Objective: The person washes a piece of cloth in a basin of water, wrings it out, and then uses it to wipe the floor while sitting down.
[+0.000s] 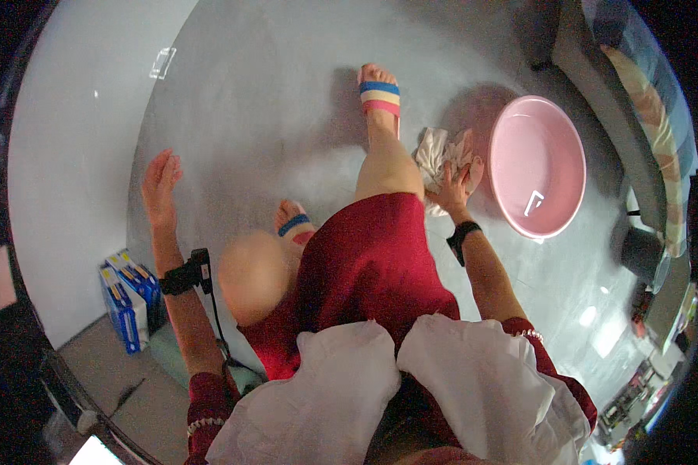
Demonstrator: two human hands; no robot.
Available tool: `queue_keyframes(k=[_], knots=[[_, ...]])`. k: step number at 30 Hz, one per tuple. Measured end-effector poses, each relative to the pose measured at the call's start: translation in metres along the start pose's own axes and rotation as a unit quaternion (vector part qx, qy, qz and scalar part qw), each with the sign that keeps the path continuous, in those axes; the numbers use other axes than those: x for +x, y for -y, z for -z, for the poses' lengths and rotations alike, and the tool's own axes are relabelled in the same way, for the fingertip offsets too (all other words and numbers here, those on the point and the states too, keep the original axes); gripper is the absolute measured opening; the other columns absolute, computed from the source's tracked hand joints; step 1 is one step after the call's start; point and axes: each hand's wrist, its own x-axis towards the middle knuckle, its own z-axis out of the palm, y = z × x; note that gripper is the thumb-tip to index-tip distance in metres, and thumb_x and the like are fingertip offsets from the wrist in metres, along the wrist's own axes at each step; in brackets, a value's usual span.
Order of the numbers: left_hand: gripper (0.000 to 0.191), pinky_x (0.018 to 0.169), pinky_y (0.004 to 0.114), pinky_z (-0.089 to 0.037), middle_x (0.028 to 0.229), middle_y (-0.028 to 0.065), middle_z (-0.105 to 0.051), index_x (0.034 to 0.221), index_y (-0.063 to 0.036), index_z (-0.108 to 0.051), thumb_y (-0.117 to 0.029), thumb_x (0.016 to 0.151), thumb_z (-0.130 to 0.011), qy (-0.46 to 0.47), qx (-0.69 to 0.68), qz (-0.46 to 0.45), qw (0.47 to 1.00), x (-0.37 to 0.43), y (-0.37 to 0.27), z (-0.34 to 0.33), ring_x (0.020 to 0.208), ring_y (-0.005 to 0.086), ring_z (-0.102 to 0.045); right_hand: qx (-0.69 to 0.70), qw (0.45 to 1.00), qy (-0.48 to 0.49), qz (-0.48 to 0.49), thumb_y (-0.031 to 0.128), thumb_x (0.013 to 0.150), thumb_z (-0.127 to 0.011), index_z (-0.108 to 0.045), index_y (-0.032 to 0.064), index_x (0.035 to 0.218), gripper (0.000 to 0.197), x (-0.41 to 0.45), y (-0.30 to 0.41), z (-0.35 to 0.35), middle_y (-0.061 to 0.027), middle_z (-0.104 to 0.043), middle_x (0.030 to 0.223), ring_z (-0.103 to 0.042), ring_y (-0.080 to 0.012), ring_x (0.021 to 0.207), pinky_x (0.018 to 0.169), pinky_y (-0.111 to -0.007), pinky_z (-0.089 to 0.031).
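My right hand (pixel 455 189) is low on the floor with its fingers over a crumpled off-white cloth (pixel 433 152), gripping it. The cloth lies bunched on the grey floor beside my right leg. A pink plastic basin (pixel 538 151) stands just to the right of that hand, with a bright reflection inside it. My left hand (pixel 161 189) is raised at the left in front of the white wall, its fingers loosely extended and nothing in it. Both wrists wear black straps, and a small black device sits on the left one.
Blue-and-white boxes (pixel 129 299) stand against the wall at the left. My feet wear striped sandals (pixel 379 96). Along the right edge are a bed or sofa base (pixel 611 110) with striped bedding and a dark bin-like object (pixel 640 253). Assorted items lie at lower right.
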Motion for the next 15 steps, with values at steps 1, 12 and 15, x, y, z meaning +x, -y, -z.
queue_keyframes(k=[1, 12, 15], knots=[[0.031, 0.082, 0.029, -0.046, 0.105, 0.0057, -0.059, 0.111, -0.0036, -0.058, -0.022, 0.086, -0.060, -0.005, 0.010, -0.018, 1.000, -0.005, 0.016, 0.019, 0.096, 0.0142, -0.055, 0.001, 0.999, 0.041, 0.028, 0.058, 0.066, -0.068, -0.004, 0.0178, 0.143, 0.108, 0.000, 0.010, 0.000, -0.0306, 0.008, 0.143, -0.002, -0.0501, 0.131, 0.099, -0.062, -0.024], [0.026, 0.075, 0.024, -0.046, 0.093, 0.0027, -0.060, 0.107, -0.0036, -0.060, -0.019, 0.086, -0.059, -0.019, 0.103, 0.024, 0.994, -0.024, 0.083, 0.025, 0.081, 0.0106, -0.055, 0.047, 0.989, -0.120, 0.075, 0.036, 0.063, -0.075, -0.017, 0.0232, 0.143, 0.099, 0.009, -0.025, -0.045, -0.0349, -0.002, 0.142, -0.004, -0.0446, 0.134, 0.107, -0.046, -0.017], [0.024, 0.074, 0.024, -0.046, 0.091, 0.0022, -0.060, 0.105, -0.0031, -0.060, -0.018, 0.086, -0.059, -0.036, 0.044, 0.047, 0.997, -0.018, 0.107, -0.025, 0.080, 0.0100, -0.055, 0.047, 0.982, -0.170, 0.070, 0.027, 0.063, -0.075, -0.027, 0.0214, 0.140, 0.090, 0.014, -0.032, -0.052, -0.0325, -0.007, 0.142, -0.010, -0.0432, 0.134, 0.106, -0.047, -0.020]])
